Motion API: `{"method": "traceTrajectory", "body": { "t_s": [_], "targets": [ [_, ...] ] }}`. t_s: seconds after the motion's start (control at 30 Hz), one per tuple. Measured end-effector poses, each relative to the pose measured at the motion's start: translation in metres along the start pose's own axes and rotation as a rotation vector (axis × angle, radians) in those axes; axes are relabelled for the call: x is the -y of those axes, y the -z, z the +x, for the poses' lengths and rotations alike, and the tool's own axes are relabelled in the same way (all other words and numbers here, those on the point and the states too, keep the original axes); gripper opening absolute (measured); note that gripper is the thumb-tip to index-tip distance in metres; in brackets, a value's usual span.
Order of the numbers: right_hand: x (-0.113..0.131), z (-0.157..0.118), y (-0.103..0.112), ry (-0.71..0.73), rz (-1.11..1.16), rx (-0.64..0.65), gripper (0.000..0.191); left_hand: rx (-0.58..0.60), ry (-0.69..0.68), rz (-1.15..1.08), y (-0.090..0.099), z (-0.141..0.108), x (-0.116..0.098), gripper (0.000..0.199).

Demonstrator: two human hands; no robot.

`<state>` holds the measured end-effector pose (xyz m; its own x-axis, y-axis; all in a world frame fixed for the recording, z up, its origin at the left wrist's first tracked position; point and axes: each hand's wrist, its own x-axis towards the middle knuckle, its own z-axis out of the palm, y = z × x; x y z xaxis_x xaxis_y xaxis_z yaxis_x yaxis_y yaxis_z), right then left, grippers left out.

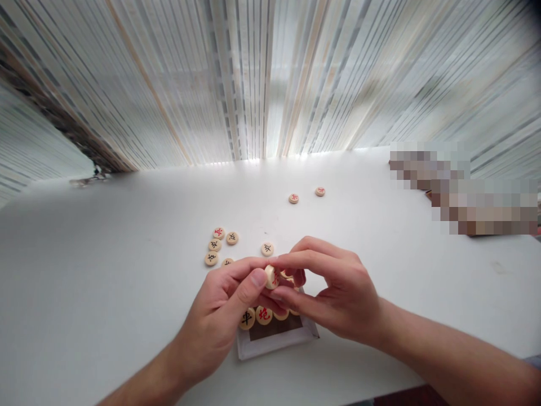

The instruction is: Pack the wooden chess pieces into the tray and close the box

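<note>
**Both hands pinch a red-marked round piece above a box of lettered pieces**

A round wooden piece [273, 277] is held on edge above the far part of a shallow box [277, 347], its face turned toward the right; the face bears a red character too small and slanted to read. In the box, one piece [247, 318] shows a black character that looks like 車, and the red-marked piece [264, 315] beside it reads 炮. The other pieces in the box are partly covered by the fingers, their writing not legible.

The left hand [220, 307] comes in from the lower left, thumb bent over the near side of the held piece and fingers reaching behind and beneath it. The right hand [344, 293] comes in from the lower right, its forearm slanting up toward the box; index finger at the top of the piece and thumb at its lower edge, the other fingers curled. Both grips are closed on the same piece.

On the white table [127, 270], a small cluster left of the box has one red-marked piece [218, 233] and several black-marked pieces [214, 245]. A lone black-marked piece [267, 248] lies just beyond the hands, and two red-marked pieces [293, 198] lie farther back. A striped curtain [253, 79] hangs behind the table.
</note>
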<state>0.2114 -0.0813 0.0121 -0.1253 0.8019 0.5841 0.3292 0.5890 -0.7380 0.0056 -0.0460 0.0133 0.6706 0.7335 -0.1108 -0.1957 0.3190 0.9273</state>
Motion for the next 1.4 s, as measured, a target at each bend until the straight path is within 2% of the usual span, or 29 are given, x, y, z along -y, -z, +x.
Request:
{"method": "traceTrajectory", "body": {
  "t_s": [0.3, 0.53, 0.67, 0.83, 1.07, 1.4],
  "targets": [
    [-0.007, -0.002, -0.002, 0.106, -0.052, -0.015, 0.021, -0.042, -0.008, -0.018, 0.002, 0.002, 0.002, 0.024],
    [-0.005, 0.003, 0.000, 0.114, -0.050, -0.010, 0.015, -0.047, -0.043, -0.053, 0.002, 0.005, 0.002, 0.024],
    [-0.002, 0.004, 0.008, 0.025, -0.074, 0.013, 0.016, -0.158, -0.098, -0.044, 0.008, 0.008, 0.001, 0.029],
    [0.011, 0.001, 0.027, -0.104, -0.187, 0.151, 0.012, -0.270, -0.171, 0.049, 0.017, 0.012, -0.001, 0.024],
    [0.024, -0.024, 0.039, -0.213, -0.312, 0.297, 0.014, -0.281, -0.182, 0.122, 0.014, 0.014, -0.002, 0.022],
    [0.023, -0.042, 0.031, -0.335, -0.363, 0.408, 0.012, -0.278, -0.176, 0.158, 0.011, 0.014, -0.004, 0.021]
  ]
}}
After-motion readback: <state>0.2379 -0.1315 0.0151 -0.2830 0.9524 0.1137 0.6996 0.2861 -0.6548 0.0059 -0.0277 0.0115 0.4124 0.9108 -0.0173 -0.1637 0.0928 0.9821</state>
